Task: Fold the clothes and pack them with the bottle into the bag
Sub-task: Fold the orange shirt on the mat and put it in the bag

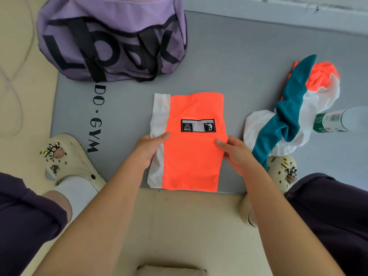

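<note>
— Where's the garment?

— Folded orange-and-white shorts (pixel 189 142) on the grey gym mat (pixel 249 62); my left hand (pixel 148 150) and right hand (pixel 237 153) pinch their edges, fingers curled beneath, hidden.

— The rest?

— Crumpled teal garment (pixel 288 108) covers the bottle's (pixel 336 120) neck; purple bag's (pixel 111 38) opening is cut off.

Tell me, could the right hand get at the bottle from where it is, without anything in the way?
Probably not cleanly. The right hand grips the folded orange garment, and the crumpled teal and white clothing lies between it and the bottle, covering the bottle's near end.
</note>
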